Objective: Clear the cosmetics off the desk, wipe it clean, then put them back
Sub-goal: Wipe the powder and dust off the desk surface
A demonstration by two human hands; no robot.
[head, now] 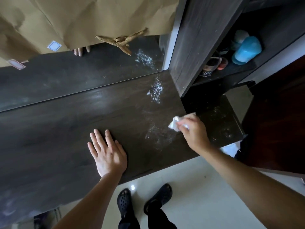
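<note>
Powder smears [156,92] lie on the desk [66,129], before the mirror [82,76].

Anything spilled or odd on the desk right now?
Yes. White powder is streaked on the desk near the mirror, with a fainter smear beside the right hand, which holds a tissue. The left hand lies flat on the desk.
</note>
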